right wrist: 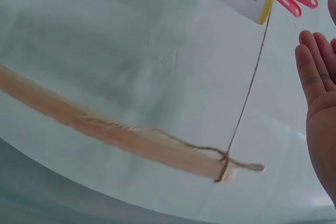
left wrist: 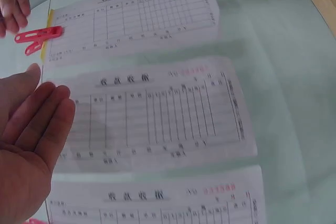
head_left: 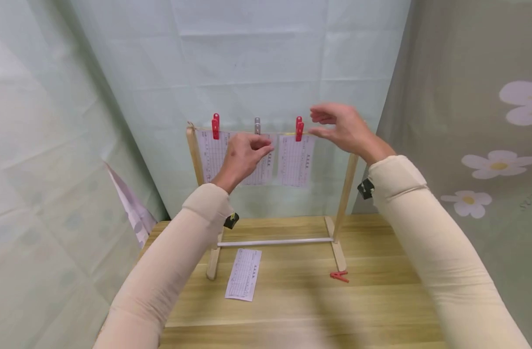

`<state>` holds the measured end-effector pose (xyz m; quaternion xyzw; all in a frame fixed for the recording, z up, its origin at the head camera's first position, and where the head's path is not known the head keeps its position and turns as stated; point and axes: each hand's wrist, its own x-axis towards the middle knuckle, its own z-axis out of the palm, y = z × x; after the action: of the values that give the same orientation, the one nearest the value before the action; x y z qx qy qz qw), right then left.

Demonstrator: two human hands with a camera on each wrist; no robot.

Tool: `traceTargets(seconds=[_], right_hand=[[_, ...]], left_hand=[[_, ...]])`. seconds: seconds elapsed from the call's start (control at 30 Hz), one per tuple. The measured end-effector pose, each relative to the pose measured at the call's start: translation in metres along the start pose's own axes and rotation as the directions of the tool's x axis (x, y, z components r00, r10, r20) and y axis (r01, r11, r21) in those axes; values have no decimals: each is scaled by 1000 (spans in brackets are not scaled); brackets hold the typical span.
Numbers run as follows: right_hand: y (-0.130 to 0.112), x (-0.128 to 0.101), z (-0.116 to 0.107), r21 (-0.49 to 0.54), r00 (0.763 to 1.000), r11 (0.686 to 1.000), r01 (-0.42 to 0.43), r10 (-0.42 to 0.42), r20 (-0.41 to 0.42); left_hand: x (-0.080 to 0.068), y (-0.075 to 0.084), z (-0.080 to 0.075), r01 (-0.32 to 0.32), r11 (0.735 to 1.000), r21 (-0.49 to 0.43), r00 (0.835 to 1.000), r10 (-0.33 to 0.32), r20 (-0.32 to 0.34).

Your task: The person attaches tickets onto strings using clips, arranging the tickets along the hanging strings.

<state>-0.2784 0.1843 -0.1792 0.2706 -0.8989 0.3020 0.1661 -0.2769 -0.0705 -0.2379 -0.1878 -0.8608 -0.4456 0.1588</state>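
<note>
I see the right hand (head_left: 342,128) open just right of the right red peg (head_left: 298,128), which stands upright on the string (right wrist: 247,95) (running left-right); the left hand (head_left: 244,157), open too, is before the middle slip (left wrist: 157,114).

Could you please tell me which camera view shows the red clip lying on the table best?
The head view: the red clip lies on the table beside the rack's right foot. Neither wrist view shows it; they show only clips on the string.
</note>
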Motion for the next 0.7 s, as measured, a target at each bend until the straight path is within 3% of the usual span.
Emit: traceTargets(seconds=[0.47, 0.7], right_hand=[[28, -66, 6, -19, 993, 998, 66, -68, -98], [37, -88, 8, -43, 991, 994, 99, -102, -84]], left_hand=[[-28, -34, -12, 33, 999, 39, 997, -36, 76], [-38, -50, -11, 48, 997, 55, 995, -52, 81]])
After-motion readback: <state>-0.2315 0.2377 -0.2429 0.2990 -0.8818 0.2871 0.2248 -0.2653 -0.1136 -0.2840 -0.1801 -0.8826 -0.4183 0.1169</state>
